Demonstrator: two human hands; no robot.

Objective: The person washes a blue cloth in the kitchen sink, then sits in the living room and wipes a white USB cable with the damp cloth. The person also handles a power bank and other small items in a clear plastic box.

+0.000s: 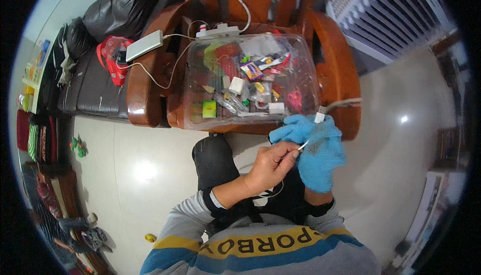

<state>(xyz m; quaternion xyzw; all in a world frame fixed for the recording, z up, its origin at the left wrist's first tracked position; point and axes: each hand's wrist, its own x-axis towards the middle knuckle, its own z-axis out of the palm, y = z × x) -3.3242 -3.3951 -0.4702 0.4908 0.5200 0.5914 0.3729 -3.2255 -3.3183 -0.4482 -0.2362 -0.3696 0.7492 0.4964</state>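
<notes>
My left hand (271, 165) is bare and pinches a thin white cable (303, 145) between thumb and fingertips. Beside it, a fluffy blue glove or cloth (321, 166) with a dark grey smudge covers my right hand (319, 147). The cable runs into the blue fabric, where my right hand grips it; the covered fingers are hard to make out. A white USB plug (319, 116) with a metal end sticks up at the fabric's upper edge. A blurred pale cable length (344, 103) extends right from near there. More cable hangs in a loop below my left hand, over my lap.
A clear plastic lid or bin (195, 121) with small items, including white adapters (236, 85), rests on a wooden armchair (340, 83). Behind it lies a white power strip (221, 30). A power bank (144, 46) trailing white cable sits on the left armrest. A dark sofa (99, 98) stands left.
</notes>
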